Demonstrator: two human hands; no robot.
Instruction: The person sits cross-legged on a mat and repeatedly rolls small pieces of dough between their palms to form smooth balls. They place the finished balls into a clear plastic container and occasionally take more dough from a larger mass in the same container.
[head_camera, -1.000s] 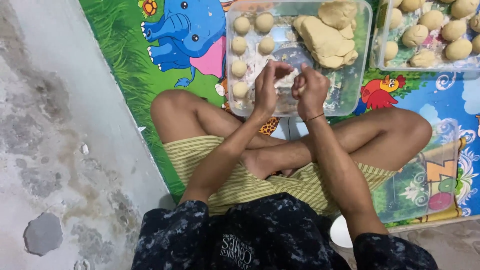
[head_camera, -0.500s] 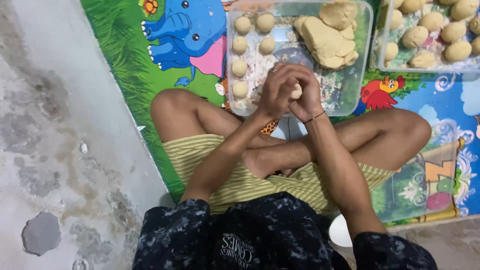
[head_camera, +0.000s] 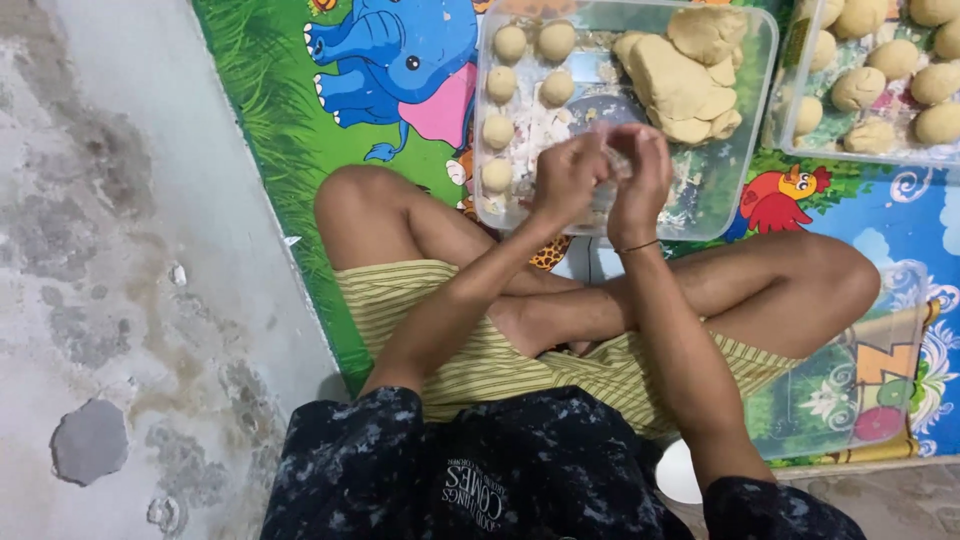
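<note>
Above the clear tray (head_camera: 760, 60), both hands (head_camera: 605, 175) cup something blurred, perhaps dough.

Counts, head view.
Hands: 2, left hand (head_camera: 568, 180) and right hand (head_camera: 640, 178), pressed together.
Trays: 2. One tray (head_camera: 760, 60) directly beyond the hands; second tray (head_camera: 800, 130) further right of them.
Dough balls (head_camera: 500, 131) in the first tray, left of the hands: 6.
Dough lump (head_camera: 680, 80): 1, just beyond the right hand.
Balls in second tray (head_camera: 860, 88): 7 visible, cut by frame edge.
</note>
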